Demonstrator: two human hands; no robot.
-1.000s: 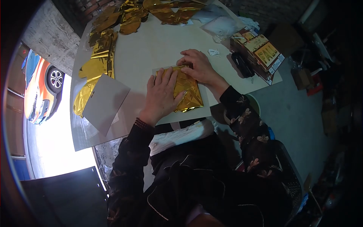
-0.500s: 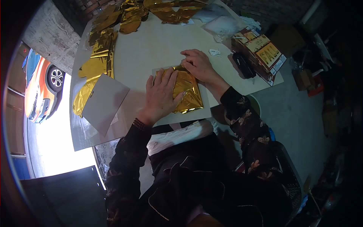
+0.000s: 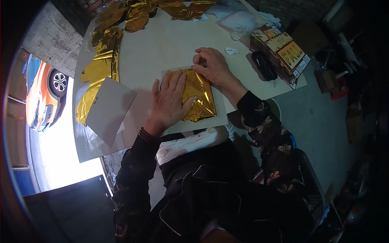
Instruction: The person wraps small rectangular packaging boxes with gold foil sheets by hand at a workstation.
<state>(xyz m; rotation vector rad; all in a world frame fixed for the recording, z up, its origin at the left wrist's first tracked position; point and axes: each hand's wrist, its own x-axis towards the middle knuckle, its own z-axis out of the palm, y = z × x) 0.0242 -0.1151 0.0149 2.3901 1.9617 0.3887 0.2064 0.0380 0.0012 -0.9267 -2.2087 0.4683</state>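
A folded piece of shiny gold foil (image 3: 202,99) lies on a pale flat sheet near the table's front edge. My left hand (image 3: 168,97) rests flat on the foil's left side, with its fingers stretched out and thumb spread. At the foil's top right edge, my right hand (image 3: 212,67) is curled, its thumb and forefinger pinched at the foil's edge. The exact grip is partly hidden by the fingers. To the left lies a grey card (image 3: 111,109) with a small slot.
More gold foil (image 3: 107,60) is spread along the table's left and back edges. Clear plastic bags (image 3: 239,22) lie at the back right. A black object (image 3: 263,67), a printed box marked FALL (image 3: 287,52) and a small white item (image 3: 231,51) sit on the right.
The right hand has shifted slightly up and to the left along the foil's top edge. My left hand stays pressed on the foil. The whole view has tilted a little.
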